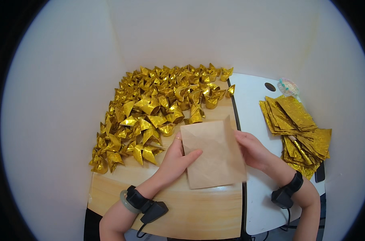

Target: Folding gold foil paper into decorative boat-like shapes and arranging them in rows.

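A square-looking sheet of plain brown paper point(214, 164) is held up over the table in front of me. At its left edge my left hand point(177, 156) grips it, thumb lying on top and fingers underneath. My right hand point(251, 149) is closed at the opposite edge, where the paper bends upward and looks slightly blurred; its fingertips are partly hidden behind that edge. Just beyond the paper, many folded gold foil paper ingots point(150, 108) crowd together, some close to my left hand. The sheet's underside is out of sight.
The ingots stand on a wood-grain table point(166, 209). A white table point(267, 201) adjoins it on the right, carrying stacked gold foil sheets point(289, 116), a pale coiled item point(288, 86) and a dark flat object point(320, 173). White walls point(210, 36) enclose the far side and both flanks.
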The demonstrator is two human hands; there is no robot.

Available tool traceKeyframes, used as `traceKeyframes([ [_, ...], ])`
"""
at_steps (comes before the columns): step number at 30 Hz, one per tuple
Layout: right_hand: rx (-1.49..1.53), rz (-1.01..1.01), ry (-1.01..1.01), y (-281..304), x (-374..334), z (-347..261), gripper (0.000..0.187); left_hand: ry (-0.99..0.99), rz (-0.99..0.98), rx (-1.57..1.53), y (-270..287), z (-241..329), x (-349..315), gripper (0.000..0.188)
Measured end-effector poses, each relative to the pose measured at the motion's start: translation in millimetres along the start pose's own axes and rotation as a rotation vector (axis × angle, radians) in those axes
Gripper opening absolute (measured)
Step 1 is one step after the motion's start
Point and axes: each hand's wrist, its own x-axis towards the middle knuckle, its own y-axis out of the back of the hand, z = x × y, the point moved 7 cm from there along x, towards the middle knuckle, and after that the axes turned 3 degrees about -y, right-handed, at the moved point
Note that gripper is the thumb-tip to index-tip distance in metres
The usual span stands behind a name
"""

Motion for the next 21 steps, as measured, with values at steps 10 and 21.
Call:
traceKeyframes([
  [10,-0.807,-0.064,0.635,7.3,-11.3,-28.7,0.052,0.205,-0.025,-0.024,-0.4,-2.4,-3.7,0.057],
  [21,-1.585,-0.144,1.112,-38.8,-41.1,-26.7,0.061,0.304,-0.194,-0.226,-8.1,-6.1,-8.3,0.061],
])
